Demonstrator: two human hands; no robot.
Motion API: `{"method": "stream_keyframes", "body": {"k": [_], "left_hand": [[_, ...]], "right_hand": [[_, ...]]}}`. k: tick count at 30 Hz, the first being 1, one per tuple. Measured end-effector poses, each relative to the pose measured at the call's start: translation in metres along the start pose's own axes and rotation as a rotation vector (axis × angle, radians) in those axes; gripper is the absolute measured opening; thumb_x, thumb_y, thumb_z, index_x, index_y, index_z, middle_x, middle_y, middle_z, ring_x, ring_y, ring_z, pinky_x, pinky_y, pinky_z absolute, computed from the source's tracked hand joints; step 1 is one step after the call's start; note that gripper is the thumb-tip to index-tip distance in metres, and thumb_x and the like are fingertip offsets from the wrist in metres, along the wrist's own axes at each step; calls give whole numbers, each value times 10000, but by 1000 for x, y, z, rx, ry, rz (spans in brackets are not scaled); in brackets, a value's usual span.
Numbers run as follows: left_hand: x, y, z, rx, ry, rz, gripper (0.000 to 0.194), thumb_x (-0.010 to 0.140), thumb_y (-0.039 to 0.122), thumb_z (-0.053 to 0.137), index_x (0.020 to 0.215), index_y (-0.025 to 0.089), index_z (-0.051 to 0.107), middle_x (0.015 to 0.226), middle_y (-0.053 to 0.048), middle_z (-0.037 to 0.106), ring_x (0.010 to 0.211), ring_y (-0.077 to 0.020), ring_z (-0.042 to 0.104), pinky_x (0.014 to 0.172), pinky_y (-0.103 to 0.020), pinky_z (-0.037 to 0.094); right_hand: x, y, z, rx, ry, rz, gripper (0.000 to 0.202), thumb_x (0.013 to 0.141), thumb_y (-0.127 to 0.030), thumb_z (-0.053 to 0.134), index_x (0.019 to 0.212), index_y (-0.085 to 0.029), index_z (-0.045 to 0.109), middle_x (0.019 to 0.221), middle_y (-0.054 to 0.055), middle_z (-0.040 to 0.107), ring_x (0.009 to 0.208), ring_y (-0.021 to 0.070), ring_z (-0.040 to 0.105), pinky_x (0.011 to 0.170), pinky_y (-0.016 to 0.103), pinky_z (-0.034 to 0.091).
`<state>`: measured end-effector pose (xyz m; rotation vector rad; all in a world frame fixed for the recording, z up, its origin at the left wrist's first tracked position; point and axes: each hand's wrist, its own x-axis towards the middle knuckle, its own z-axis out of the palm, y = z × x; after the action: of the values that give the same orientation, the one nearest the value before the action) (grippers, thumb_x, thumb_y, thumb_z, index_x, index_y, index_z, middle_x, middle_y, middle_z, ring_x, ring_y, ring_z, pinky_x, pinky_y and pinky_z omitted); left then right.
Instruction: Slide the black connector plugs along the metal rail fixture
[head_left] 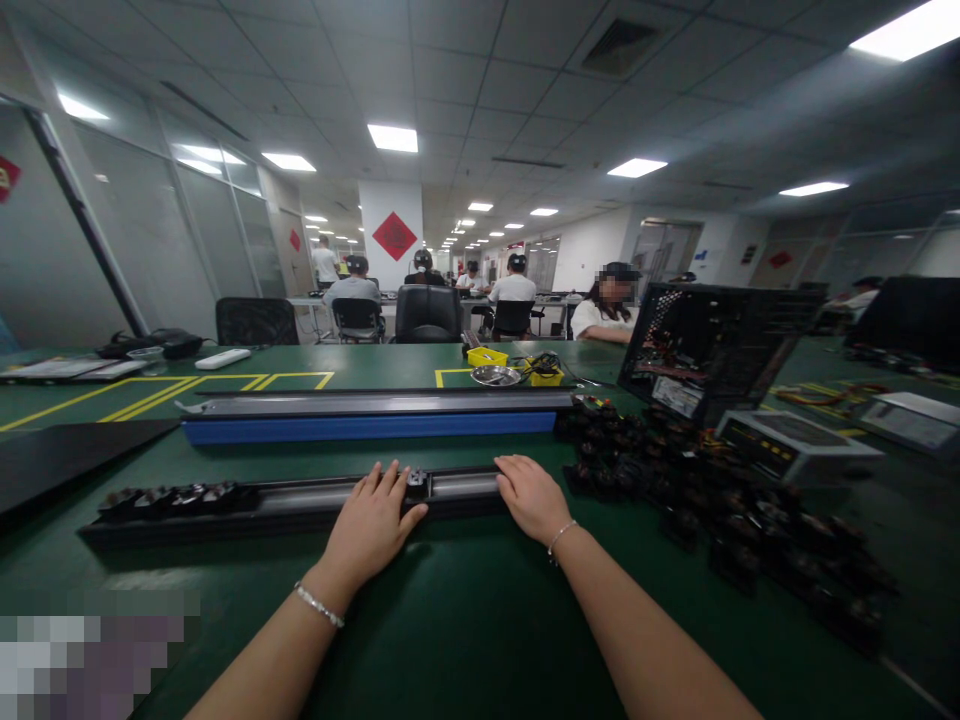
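A long black rail with a grey channel lies across the green table in front of me. My left hand rests on its middle, fingers spread and nothing held. Just right of those fingers, a small black part sits in the channel. On the rail's right end lies my right hand, its fingers stretched out over the edge. Several black parts stand in a row in the channel at the left end. Behind it is a second rail beside a blue strip.
A heap of black parts spreads over the right side, by a power supply box and an open computer case. Farther back are a yellow tray and a metal dish. A person sits across the table.
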<state>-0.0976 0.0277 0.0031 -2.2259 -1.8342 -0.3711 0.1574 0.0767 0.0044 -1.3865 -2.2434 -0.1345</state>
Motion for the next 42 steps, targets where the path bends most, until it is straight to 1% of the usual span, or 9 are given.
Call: {"method": "stream_keyframes", "body": {"k": [4, 8, 11, 16, 20, 29, 34, 38, 42], "left_hand": [[-1, 1, 2, -2, 14, 13, 653, 823, 578, 291, 1310, 159, 408, 1382, -112, 395, 1294, -305, 294, 1018, -452, 304], [-1, 3, 2, 24, 34, 65, 573, 852, 467, 320, 1286, 109, 428, 1369, -132, 409, 1288, -284, 314, 1026, -435, 306], [-1, 4, 1, 32, 37, 87, 540, 857, 419, 326, 1257, 77, 448, 1359, -149, 417, 1283, -280, 324, 1022, -431, 319], [-1, 4, 2, 5, 61, 91, 504, 843, 387, 359, 1226, 76, 462, 1328, -161, 455, 1268, -273, 352, 1011, -428, 339], [-2, 6, 2, -45, 63, 121, 542, 824, 411, 389, 1262, 94, 418, 1328, -147, 460, 1277, -263, 340, 1021, -420, 330], [-3, 10, -4, -111, -18, 171, 520, 795, 445, 441, 1255, 203, 438, 1412, -80, 359, 1325, -258, 241, 1046, -445, 270], [-3, 11, -5, -103, -30, 164, 517, 794, 428, 452, 1280, 256, 420, 1420, -54, 350, 1324, -257, 244, 1043, -450, 263], [-3, 11, -6, -94, -23, 167, 545, 779, 428, 483, 1305, 329, 379, 1410, -43, 364, 1312, -264, 266, 1035, -462, 260], [-3, 13, -6, -78, -9, 155, 560, 772, 436, 492, 1311, 383, 347, 1399, -43, 371, 1294, -274, 287, 1022, -479, 260]], "right_hand": [[0, -1, -1, -3, 2, -4, 418, 898, -307, 301, 1187, -146, 556, 1195, 58, 576, 1134, 184, 468, 1021, 332, 314], [0, -1, -2, -4, 7, -10, 415, 899, -301, 303, 1182, -137, 559, 1194, 60, 577, 1132, 181, 469, 1027, 325, 306], [0, -1, -1, -5, 8, -11, 411, 899, -299, 305, 1179, -142, 562, 1191, 60, 579, 1129, 180, 473, 1024, 325, 310], [0, -1, -1, -13, -2, -11, 414, 898, -302, 303, 1187, -150, 556, 1194, 60, 576, 1132, 186, 471, 1014, 331, 320], [1, 0, 0, -15, -11, -9, 424, 899, -307, 295, 1190, -139, 553, 1198, 63, 573, 1136, 193, 467, 1020, 331, 311], [0, 1, 0, -6, -7, -8, 428, 900, -319, 283, 1190, -156, 553, 1203, 57, 570, 1139, 188, 465, 1015, 337, 320], [1, -2, -3, -2, -6, -4, 425, 898, -310, 288, 1184, -146, 555, 1194, 68, 575, 1135, 179, 468, 1016, 336, 315], [1, -3, -3, 9, -19, 12, 413, 890, -303, 302, 1183, -155, 554, 1200, 68, 572, 1142, 178, 463, 1001, 340, 320], [-1, -6, -3, 20, 6, 101, 370, 861, -313, 365, 1142, -197, 576, 1190, 53, 580, 1146, 203, 462, 1005, 407, 286]]}}
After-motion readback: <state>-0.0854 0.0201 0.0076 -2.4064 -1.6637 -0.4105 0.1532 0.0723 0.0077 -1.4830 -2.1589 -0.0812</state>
